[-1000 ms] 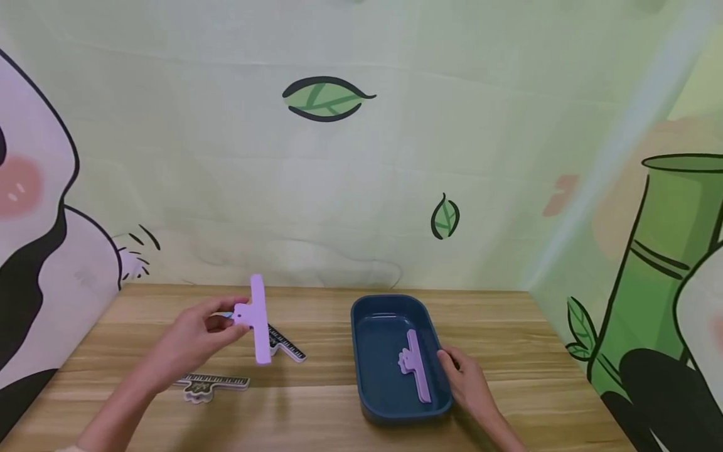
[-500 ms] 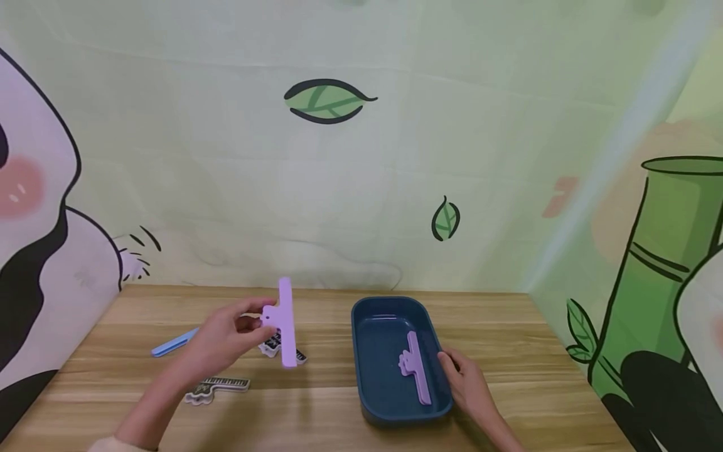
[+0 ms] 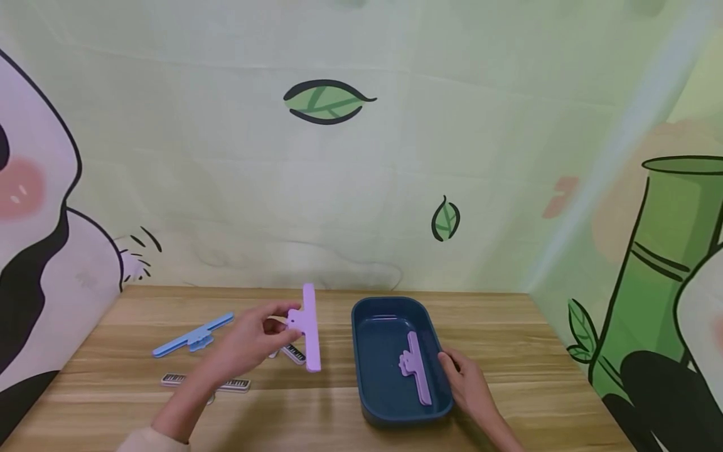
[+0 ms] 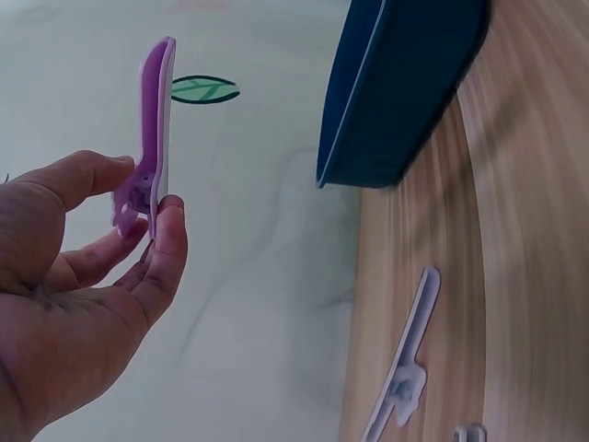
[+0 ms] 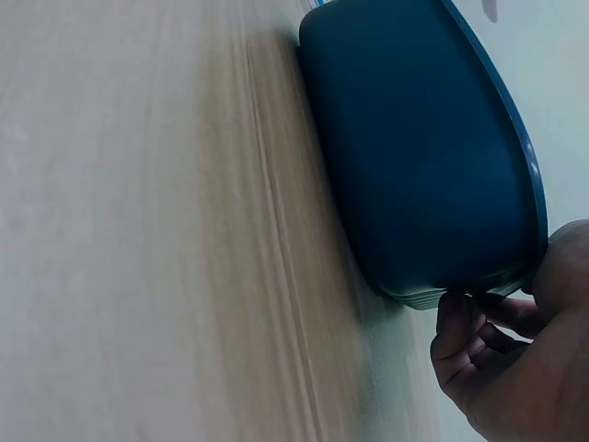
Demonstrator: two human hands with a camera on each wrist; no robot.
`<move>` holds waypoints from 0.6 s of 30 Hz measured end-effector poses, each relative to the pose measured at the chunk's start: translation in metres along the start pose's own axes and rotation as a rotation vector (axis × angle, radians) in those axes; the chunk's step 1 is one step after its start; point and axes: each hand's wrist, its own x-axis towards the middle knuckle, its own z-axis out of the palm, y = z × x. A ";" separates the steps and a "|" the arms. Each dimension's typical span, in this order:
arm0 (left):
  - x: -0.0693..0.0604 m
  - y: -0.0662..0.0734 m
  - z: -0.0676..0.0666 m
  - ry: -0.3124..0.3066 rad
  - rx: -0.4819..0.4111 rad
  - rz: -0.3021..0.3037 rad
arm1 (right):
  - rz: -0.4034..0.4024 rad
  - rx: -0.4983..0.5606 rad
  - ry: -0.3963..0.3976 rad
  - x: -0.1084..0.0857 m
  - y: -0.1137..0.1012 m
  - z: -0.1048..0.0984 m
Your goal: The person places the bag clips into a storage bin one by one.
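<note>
Between thumb and fingers, my left hand [image 3: 248, 342] pinches a purple clip [image 3: 311, 329] by its handle, above the table and left of the blue bin. The clip's long bar stands nearly upright; the left wrist view shows the thumb on one side of the clip [image 4: 155, 120] and fingers on the other. My right hand [image 3: 469, 386] grips the right rim of the dark blue bin [image 3: 357, 351], thumb over the edge and fingers curled against the outside wall [image 5: 423, 157]. Inside the bin lies another purple clip [image 3: 418, 370], towards its right side.
A blue clip [image 3: 192, 336] lies on the wooden table [image 3: 316, 427] at the left. Two piano-key patterned clips lie nearby: one clip [image 3: 234, 385] is partly behind my left forearm, the other clip [image 3: 294, 354] partly behind my left hand. A printed cloth [image 3: 339, 188] hangs behind the table.
My left hand has moved right with the purple clip, closer to the bin. The blue clip on the table has come into full sight. My right hand and the bin have stayed put.
</note>
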 end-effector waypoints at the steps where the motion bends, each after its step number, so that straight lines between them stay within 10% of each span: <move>1: 0.001 0.000 0.002 -0.007 -0.012 0.004 | 0.000 -0.001 0.001 0.000 0.000 0.000; 18: 0.019 0.000 0.033 -0.059 -0.026 0.024 | 0.011 0.005 0.000 0.000 -0.001 0.001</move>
